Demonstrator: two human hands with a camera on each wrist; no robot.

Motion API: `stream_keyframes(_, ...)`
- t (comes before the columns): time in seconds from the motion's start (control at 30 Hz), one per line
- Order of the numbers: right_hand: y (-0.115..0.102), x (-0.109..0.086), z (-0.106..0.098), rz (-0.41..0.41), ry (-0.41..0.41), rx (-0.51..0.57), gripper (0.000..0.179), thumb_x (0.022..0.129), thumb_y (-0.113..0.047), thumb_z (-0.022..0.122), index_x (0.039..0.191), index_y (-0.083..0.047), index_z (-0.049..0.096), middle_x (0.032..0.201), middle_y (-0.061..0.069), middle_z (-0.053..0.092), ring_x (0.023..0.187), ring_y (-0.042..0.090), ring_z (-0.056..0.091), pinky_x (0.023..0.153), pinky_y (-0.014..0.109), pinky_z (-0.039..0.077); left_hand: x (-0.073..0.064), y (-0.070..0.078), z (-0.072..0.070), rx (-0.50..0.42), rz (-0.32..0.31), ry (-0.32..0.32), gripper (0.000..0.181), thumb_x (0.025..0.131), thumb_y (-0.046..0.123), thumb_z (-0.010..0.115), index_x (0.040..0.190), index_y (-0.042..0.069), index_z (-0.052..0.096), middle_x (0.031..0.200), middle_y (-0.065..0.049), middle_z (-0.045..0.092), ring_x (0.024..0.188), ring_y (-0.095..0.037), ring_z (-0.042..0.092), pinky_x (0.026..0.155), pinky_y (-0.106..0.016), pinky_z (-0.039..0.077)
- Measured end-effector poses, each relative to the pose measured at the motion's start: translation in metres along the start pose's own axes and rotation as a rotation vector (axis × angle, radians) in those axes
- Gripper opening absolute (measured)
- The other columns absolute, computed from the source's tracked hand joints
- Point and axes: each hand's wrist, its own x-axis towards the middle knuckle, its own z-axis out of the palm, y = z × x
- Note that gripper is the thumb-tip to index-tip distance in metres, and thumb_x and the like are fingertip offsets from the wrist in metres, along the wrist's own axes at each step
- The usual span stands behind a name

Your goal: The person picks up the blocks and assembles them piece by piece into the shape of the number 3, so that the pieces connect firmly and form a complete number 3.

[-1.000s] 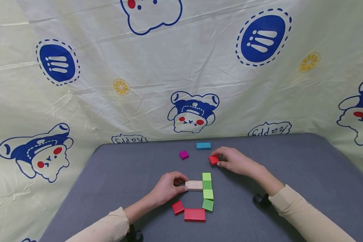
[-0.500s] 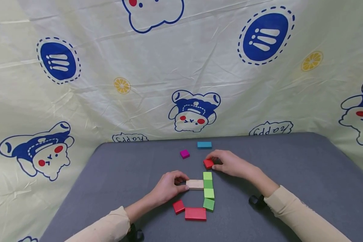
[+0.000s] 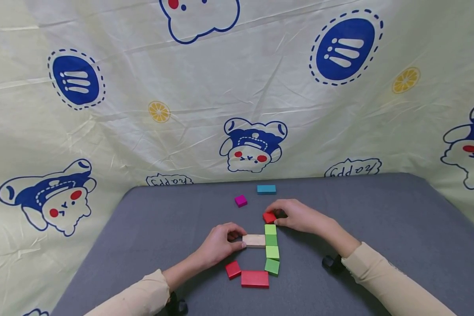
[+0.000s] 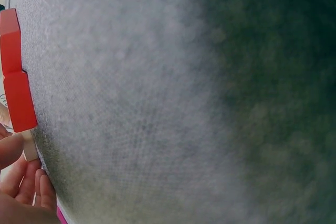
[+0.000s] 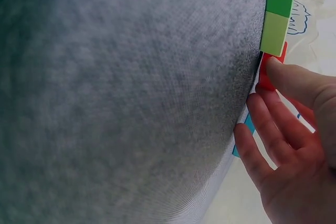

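My right hand point(image 3: 298, 215) pinches a small red block point(image 3: 269, 217) between thumb and fingers, right at the far end of a column of light and dark green blocks point(image 3: 271, 239). In the right wrist view the thumb lies on that red block point(image 5: 269, 74), close against the light green one. With thumb and fingertips my left hand point(image 3: 220, 245) holds the left end of a pale wooden block point(image 3: 254, 241), whose right end meets the green column. Nearer to me lie a red rectangular block point(image 3: 255, 279) and a smaller tilted red block point(image 3: 233, 270).
Farther back on the dark grey table point(image 3: 162, 228) lie a magenta block point(image 3: 241, 201) and a blue block point(image 3: 266, 189). Behind the table hangs a pale printed curtain point(image 3: 197, 145).
My right hand has brought the small red block nearer and a little left, up to the far end of the green column. The left hand keeps its hold on the wooden block.
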Motion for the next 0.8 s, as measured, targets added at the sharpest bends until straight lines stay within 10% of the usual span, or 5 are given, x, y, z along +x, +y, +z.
stream_keyframes(0.8,0.0029,0.0000,-0.0011,-0.042,-0.005,0.042,0.028,0.095,-0.010,0.063,0.123,-0.009,0.067,0.114,0.000,0.065,0.101,0.017,0.057,0.092,0.044,0.047,-0.0015,-0.0001,0.0000,-0.020,0.015,0.011,0.019,0.087,0.011,0.075,0.106,0.011,0.072,0.101,0.003,0.065,0.092,-0.015,0.058,0.083,-0.031,0.049)
